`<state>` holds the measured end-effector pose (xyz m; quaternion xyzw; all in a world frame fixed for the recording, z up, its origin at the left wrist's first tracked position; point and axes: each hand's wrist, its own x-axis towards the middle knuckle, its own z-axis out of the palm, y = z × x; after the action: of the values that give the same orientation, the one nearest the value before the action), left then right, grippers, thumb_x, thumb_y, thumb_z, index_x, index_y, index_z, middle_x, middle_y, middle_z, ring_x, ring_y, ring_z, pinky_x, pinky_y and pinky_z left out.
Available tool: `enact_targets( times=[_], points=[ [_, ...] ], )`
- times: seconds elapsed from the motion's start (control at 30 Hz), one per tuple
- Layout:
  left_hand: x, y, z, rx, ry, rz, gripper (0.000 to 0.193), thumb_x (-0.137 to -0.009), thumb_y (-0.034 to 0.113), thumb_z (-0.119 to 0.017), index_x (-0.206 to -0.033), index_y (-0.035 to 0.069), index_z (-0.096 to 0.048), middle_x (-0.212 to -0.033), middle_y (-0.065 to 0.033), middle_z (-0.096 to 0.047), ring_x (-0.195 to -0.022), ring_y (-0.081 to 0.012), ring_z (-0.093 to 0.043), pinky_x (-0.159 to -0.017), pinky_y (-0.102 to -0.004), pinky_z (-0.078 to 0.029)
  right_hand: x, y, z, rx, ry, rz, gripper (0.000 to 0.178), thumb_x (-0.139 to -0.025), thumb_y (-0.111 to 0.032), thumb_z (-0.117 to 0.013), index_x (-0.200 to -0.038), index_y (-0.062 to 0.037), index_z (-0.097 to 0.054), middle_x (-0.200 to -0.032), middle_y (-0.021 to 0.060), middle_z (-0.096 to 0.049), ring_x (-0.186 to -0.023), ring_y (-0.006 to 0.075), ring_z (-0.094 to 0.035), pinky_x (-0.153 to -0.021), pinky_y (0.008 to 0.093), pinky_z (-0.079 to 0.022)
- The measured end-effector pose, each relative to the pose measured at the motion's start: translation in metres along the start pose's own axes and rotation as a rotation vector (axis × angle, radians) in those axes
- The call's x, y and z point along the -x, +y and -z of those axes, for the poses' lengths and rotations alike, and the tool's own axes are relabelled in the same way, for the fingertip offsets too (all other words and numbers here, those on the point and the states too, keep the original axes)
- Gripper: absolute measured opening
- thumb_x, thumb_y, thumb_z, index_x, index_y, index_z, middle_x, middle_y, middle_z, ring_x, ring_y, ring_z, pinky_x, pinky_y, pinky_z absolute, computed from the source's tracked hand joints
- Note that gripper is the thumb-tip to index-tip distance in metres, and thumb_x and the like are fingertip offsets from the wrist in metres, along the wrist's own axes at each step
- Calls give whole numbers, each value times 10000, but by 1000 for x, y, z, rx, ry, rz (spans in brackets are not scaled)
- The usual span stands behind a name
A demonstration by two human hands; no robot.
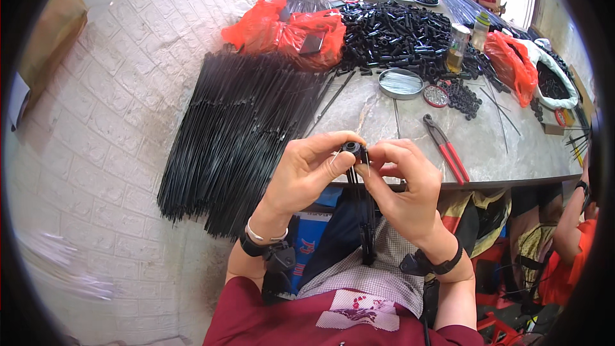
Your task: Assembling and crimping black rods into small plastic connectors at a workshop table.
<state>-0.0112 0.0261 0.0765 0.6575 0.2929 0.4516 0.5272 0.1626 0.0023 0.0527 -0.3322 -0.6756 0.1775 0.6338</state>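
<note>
Close to the table's front edge, my left hand (pixel 306 170) is closed, thumb and fingers pinching a small round black plastic umbrella hub (pixel 351 147). Several thin black umbrella ribs (pixel 365 218) hang from it down toward my lap. My right hand (pixel 405 182) pinches a rib's end against the hub's right side; its fingertips partly cover that spot. A thin pale wire (pixel 335 156) shows beside my left thumb, and another short wire end sticks out below my right fingertips.
A thick stack of black ribs (pixel 237 141) overhangs the table's left side. Red-handled pliers (pixel 446 150), a round tin of wires (pixel 400 83) and small black rings (pixel 464 99) lie ahead. Behind are heaped black tubes (pixel 397 35), a red bag (pixel 314 38) and bottles. A co-worker's arm (pixel 570 224) is right.
</note>
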Motion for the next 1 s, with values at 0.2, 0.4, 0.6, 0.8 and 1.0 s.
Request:
enact_targets(
  times=[0.2,0.4,0.6,0.8,1.0],
  points=[
    [-6,-1,-3,-27,-44,-4,267,-937,98,-594,-1145,-68,-601,-1011,-77,-645,-925,-108,-601,-833,-245,-494,1,0,8,-35,-2,-2,201,-745,63,-718,-928,25,-645,-918,120,-646,-734,157,-663,-607,245,-549],
    [-8,-2,-6,-26,-60,44,336,-921,190,-623,-1132,-72,-611,-1021,-97,-641,-938,-127,-599,-848,-255,-472,-4,10,27,-418,-83,-301,142,-786,44,-701,-925,31,-672,-910,81,-649,-748,113,-644,-616,222,-539],
    [-17,-11,-11,-76,-101,-93,447,-884,327,-666,-1065,-81,-645,-1064,-146,-587,-980,-201,-574,-893,-308,-441,-6,18,35,-530,-101,-448,119,-820,24,-680,-938,27,-691,-867,62,-648,-723,101,-637,-602,214,-526],
    [-20,-9,-16,-103,-103,-51,452,-870,335,-681,-1069,-69,-657,-1069,-153,-587,-993,-209,-570,-901,-307,-436,-5,18,40,-370,-89,-368,108,-803,8,-698,-909,29,-698,-786,93,-683,-688,106,-658,-604,237,-533],
    [-24,-11,-18,-168,-145,-129,360,-910,235,-633,-1119,-58,-644,-1090,-142,-618,-1030,-203,-579,-897,-300,-449,-5,17,43,-370,-51,-397,85,-808,2,-699,-883,40,-683,-766,86,-691,-683,92,-657,-595,228,-520]
  ],
)
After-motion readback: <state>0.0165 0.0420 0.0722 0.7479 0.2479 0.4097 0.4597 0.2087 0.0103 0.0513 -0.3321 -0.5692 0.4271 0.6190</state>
